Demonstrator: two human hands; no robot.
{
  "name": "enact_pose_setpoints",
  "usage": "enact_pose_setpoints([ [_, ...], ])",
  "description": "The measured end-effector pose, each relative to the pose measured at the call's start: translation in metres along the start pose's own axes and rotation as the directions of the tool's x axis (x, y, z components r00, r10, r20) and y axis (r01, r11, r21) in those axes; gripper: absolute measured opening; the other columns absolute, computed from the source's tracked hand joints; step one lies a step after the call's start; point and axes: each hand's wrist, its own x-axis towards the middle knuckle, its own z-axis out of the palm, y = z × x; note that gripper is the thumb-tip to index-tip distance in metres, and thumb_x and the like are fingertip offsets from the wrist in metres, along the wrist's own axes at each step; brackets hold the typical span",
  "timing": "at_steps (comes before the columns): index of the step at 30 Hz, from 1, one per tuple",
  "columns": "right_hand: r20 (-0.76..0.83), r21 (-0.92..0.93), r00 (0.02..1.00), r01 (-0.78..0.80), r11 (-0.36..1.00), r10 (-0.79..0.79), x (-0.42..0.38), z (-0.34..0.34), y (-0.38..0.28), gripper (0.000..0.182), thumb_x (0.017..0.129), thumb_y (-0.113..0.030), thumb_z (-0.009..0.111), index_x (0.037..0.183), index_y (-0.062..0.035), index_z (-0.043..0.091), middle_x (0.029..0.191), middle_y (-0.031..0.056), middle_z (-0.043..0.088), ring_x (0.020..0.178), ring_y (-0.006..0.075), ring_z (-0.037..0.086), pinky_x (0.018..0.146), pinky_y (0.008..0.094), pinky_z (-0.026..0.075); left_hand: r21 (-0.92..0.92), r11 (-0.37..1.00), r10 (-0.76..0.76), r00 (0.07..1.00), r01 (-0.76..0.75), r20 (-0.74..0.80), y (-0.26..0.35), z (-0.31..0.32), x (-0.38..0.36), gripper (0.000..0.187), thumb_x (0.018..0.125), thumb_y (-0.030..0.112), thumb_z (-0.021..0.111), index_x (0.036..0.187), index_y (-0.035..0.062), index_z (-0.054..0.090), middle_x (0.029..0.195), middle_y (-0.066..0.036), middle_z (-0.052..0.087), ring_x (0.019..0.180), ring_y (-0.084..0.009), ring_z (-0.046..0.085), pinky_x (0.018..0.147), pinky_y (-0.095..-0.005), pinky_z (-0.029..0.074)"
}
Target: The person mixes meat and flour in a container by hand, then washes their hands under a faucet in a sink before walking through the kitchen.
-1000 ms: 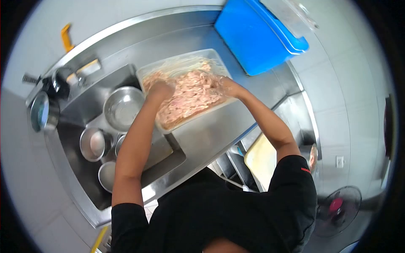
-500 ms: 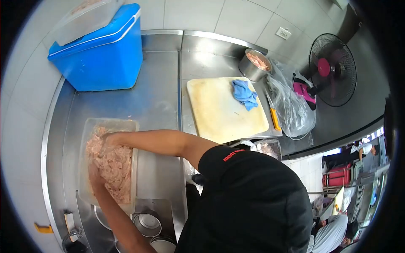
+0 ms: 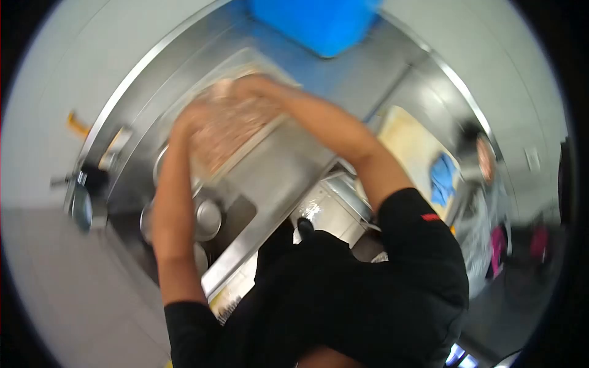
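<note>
A clear plastic tub (image 3: 268,130) of pale pink ground or chopped meat (image 3: 230,132) rests on the steel counter beside the sink. My left hand (image 3: 195,116) is in the meat near the tub's left side. At the tub's far side, my right hand (image 3: 242,87) touches the meat too. Motion blur smears both hands, and their fingers are partly hidden, so their grip cannot be made out.
A blue cooler (image 3: 319,24) stands beyond the tub. Metal pots (image 3: 208,219) sit in the sink near my left forearm. To the right are a cutting board (image 3: 402,138) with a blue cloth (image 3: 442,178), a metal pot of meat (image 3: 485,159) and plastic bags (image 3: 478,236).
The camera view has turned and shifted, so the tub now appears higher and tilted. Both hands remain in the meat, and my left hand now shows nearer the tub's left edge.
</note>
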Motion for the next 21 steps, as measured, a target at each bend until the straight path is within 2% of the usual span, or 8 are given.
enact_pose_setpoints([
  [5,0.066,-0.006,0.992,-0.109,0.994,0.109,-0.033,-0.012,-0.013,0.024,0.067,-0.020,0.060,0.085,-0.0059,0.067,0.090,0.0179,0.062,0.083,0.0310,0.059,0.071,0.0399,0.046,0.129,0.991,0.031,0.998,-0.022,-0.063,0.034,0.017,-0.029,0.048,0.076,0.037,0.051,0.108,0.0019,0.055,0.107,-0.022,0.055,0.100,-0.0316,0.052,0.089,-0.0370,0.039],
  [7,-0.185,-0.049,0.967,-0.186,0.981,0.174,-0.040,-0.009,-0.009,0.018,0.067,-0.014,0.057,0.078,-0.0042,0.067,0.088,0.0200,0.062,0.083,0.0319,0.059,0.068,0.0412,0.047,0.061,0.998,0.022,0.991,-0.014,-0.134,0.047,0.026,-0.033,0.047,0.079,0.040,0.047,0.103,0.0013,0.059,0.099,-0.023,0.058,0.095,-0.0330,0.055,0.088,-0.0380,0.039],
  [10,-0.334,-0.201,0.938,-0.167,0.965,0.093,-0.043,0.011,-0.009,0.020,0.069,-0.008,0.055,0.085,0.0003,0.064,0.091,0.0200,0.061,0.082,0.0324,0.061,0.072,0.0405,0.048,0.502,0.864,-0.048,0.987,-0.035,0.151,0.066,0.041,-0.041,0.048,0.084,0.038,0.041,0.119,0.0068,0.048,0.115,-0.024,0.049,0.111,-0.0326,0.045,0.097,-0.0379,0.031],
  [12,-0.477,-0.190,0.878,-0.150,0.970,0.042,-0.049,0.041,-0.006,0.018,0.069,-0.008,0.056,0.082,-0.0005,0.064,0.090,0.0191,0.061,0.084,0.0322,0.060,0.074,0.0393,0.048,0.535,0.845,0.143,0.967,-0.008,-0.211,0.060,0.083,-0.051,0.048,0.088,0.037,0.034,0.127,0.0096,0.038,0.130,-0.022,0.035,0.124,-0.0334,0.028,0.103,-0.0388,0.022],
  [15,-0.607,-0.067,0.788,-0.182,0.981,0.105,-0.047,0.062,-0.002,0.015,0.068,-0.009,0.057,0.078,-0.0018,0.066,0.089,0.0183,0.061,0.088,0.0317,0.058,0.078,0.0378,0.047,0.575,0.814,0.216,0.873,0.087,-0.437,-0.001,0.162,-0.017,0.045,0.087,0.026,0.035,0.128,0.0053,0.038,0.138,-0.021,0.021,0.125,-0.0424,0.022,0.104,-0.0381,0.023],
  [17,-0.590,0.038,0.782,-0.222,0.974,0.201,-0.050,0.061,-0.001,0.014,0.068,-0.010,0.058,0.077,-0.0024,0.066,0.089,0.0183,0.061,0.091,0.0315,0.057,0.079,0.0375,0.046,0.521,0.821,0.004,0.910,0.234,-0.415,0.067,0.120,-0.049,0.055,0.089,0.036,0.030,0.135,0.0065,0.023,0.141,-0.021,0.009,0.125,-0.0428,0.023,0.103,-0.0430,0.022],
  [19,-0.578,-0.131,0.811,-0.201,0.971,0.090,-0.059,0.060,0.004,0.018,0.069,-0.012,0.058,0.083,-0.0030,0.064,0.081,0.0198,0.060,0.080,0.0325,0.059,0.069,0.0400,0.048,-0.191,0.896,-0.436,0.875,0.400,-0.210,0.099,0.103,-0.061,0.058,0.089,0.041,0.026,0.136,0.0081,0.018,0.141,-0.022,0.005,0.125,-0.0436,0.020,0.104,-0.0452,0.021],
  [21,-0.606,-0.113,0.793,-0.164,0.980,0.063,-0.058,0.060,0.011,0.017,0.068,-0.012,0.059,0.080,-0.0024,0.065,0.084,0.0193,0.061,0.083,0.0315,0.059,0.073,0.0388,0.047,-0.112,0.858,-0.513,0.833,0.501,-0.206,0.092,0.112,-0.047,0.060,0.089,0.044,0.021,0.138,0.0095,0.011,0.142,-0.022,0.001,0.126,-0.0428,0.019,0.104,-0.0445,0.021],
])
